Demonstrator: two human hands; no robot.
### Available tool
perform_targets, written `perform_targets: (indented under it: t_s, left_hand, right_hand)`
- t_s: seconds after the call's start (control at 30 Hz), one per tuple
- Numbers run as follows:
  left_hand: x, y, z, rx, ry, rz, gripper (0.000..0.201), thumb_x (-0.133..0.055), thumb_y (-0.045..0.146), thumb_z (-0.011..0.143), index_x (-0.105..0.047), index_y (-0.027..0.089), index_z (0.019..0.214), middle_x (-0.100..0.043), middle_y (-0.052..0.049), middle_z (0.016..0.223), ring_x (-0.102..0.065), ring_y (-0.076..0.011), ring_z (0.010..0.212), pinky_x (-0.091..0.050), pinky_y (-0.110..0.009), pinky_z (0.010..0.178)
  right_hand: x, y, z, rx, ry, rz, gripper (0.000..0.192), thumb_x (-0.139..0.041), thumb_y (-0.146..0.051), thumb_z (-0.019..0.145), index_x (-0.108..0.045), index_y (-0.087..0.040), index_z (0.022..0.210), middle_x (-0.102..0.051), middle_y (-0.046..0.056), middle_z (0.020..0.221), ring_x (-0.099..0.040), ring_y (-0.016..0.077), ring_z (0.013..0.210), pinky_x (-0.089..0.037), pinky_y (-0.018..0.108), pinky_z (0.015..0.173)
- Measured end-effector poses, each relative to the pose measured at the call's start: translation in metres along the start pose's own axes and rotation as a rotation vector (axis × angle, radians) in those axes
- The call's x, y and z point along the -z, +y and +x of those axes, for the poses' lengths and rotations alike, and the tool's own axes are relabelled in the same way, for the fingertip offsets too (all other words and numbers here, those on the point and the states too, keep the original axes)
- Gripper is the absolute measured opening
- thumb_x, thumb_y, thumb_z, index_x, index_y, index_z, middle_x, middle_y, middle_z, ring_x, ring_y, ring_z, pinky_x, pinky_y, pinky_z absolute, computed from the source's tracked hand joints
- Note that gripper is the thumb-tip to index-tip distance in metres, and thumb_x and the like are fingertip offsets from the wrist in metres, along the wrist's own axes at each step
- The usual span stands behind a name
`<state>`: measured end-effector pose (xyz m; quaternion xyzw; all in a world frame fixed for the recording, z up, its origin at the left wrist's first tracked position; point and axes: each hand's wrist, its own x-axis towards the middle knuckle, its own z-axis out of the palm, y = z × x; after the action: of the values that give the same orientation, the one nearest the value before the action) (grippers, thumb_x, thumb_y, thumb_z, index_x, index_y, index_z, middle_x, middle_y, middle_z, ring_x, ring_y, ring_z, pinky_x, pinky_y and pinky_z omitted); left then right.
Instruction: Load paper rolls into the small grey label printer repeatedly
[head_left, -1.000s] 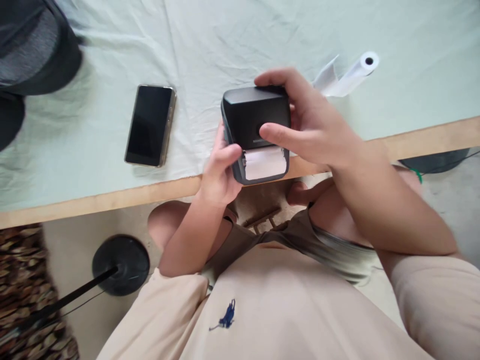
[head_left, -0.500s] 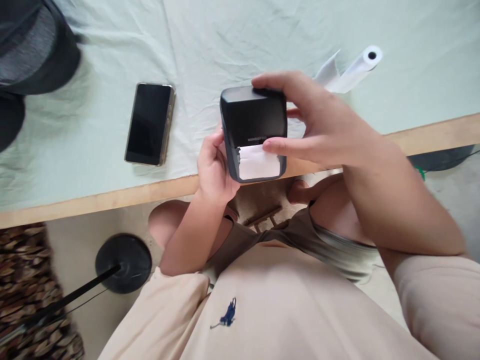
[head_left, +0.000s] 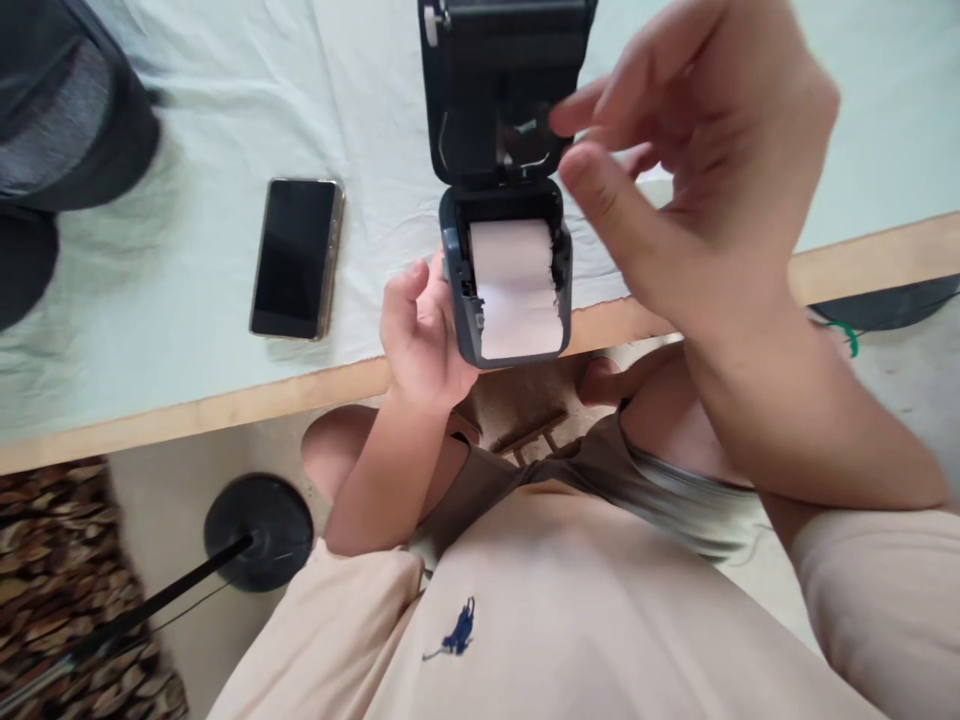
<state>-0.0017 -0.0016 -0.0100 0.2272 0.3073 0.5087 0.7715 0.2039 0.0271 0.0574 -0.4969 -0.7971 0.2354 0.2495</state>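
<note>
My left hand (head_left: pixel 424 335) supports a small black label printer (head_left: pixel 454 250) from its left side and underneath, over the table's front edge. The printer's lid (head_left: pixel 487 90) stands swung up and back on its hinge. Inside the body lies a roll of white paper (head_left: pixel 516 285), its loose end draped over the front. Beside the raised lid is my right hand (head_left: pixel 697 150), fingers apart and curved, holding nothing. Its fingertips are close to the lid's right edge; I cannot tell whether they touch it.
A phone (head_left: pixel 296 260) lies on the pale green tablecloth (head_left: pixel 187 290) to the left. Dark fabric items (head_left: pixel 67 100) sit at the far left. Below the wooden table edge (head_left: pixel 300 395), a stand with a round black base (head_left: pixel 259 530) is on the floor.
The printer's lid has swung from closed to open, exposing the paper roll. My right hand has let go of the printer's top and moved up and right. My left hand keeps its hold.
</note>
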Motion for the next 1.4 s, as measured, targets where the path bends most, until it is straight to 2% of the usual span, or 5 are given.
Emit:
perform_targets:
  t_s: [0.33, 0.53, 1.0, 1.2, 1.4]
  left_hand:
    - [0.005, -0.006, -0.003, -0.038, -0.082, 0.149, 0.028, -0.075, 0.029, 0.09, -0.073, 0.025, 0.118, -0.077, -0.005, 0.11, -0.069, -0.0312, 0.134, -0.062, -0.038, 0.106]
    - [0.003, -0.003, 0.0, -0.033, 0.019, 0.104, 0.015, -0.067, 0.034, 0.092, -0.073, 0.025, 0.102, -0.079, -0.004, 0.102, -0.063, -0.0306, 0.142, -0.061, -0.042, 0.111]
    - [0.002, 0.005, 0.004, -0.019, 0.115, 0.098, 0.025, -0.053, 0.042, 0.095, -0.073, 0.028, 0.093, -0.08, -0.005, 0.104, -0.059, -0.0314, 0.146, -0.056, -0.046, 0.118]
    - [0.002, 0.003, 0.006, -0.033, 0.057, 0.042, 0.025, -0.055, 0.044, 0.096, -0.074, 0.028, 0.091, -0.081, -0.003, 0.102, -0.073, -0.0281, 0.125, -0.057, -0.043, 0.117]
    - [-0.001, 0.003, 0.004, 0.004, 0.09, 0.071, 0.023, -0.058, 0.046, 0.093, -0.074, 0.029, 0.095, -0.08, -0.004, 0.107, -0.07, -0.0322, 0.128, -0.058, -0.048, 0.114]
  right_hand:
    - [-0.024, -0.021, -0.006, -0.143, -0.123, -0.557, 0.039, -0.063, -0.032, 0.089, -0.07, -0.028, 0.127, -0.079, 0.009, 0.099, -0.07, 0.033, 0.084, -0.035, 0.037, 0.058]
    - [0.003, -0.02, -0.015, -0.058, 0.15, 0.022, 0.045, -0.062, -0.02, 0.081, -0.067, -0.029, 0.125, -0.075, 0.0, 0.123, -0.071, 0.0198, 0.087, -0.048, 0.034, 0.064]
    - [-0.037, 0.058, -0.019, -0.186, 0.138, -0.075, 0.039, -0.068, -0.033, 0.089, -0.062, -0.028, 0.128, -0.077, 0.009, 0.121, -0.074, 0.0324, 0.111, -0.058, 0.055, 0.101]
    - [-0.003, 0.067, -0.019, -0.171, 0.545, -0.243, 0.053, -0.069, -0.018, 0.084, -0.062, -0.011, 0.136, -0.063, 0.022, 0.139, -0.06, 0.0305, 0.134, -0.05, 0.044, 0.113]
    - [-0.007, 0.098, -0.005, -0.437, 0.32, -0.201, 0.056, -0.063, -0.018, 0.092, -0.06, -0.011, 0.148, -0.061, 0.022, 0.133, -0.068, 0.0239, 0.11, -0.053, 0.039, 0.104]
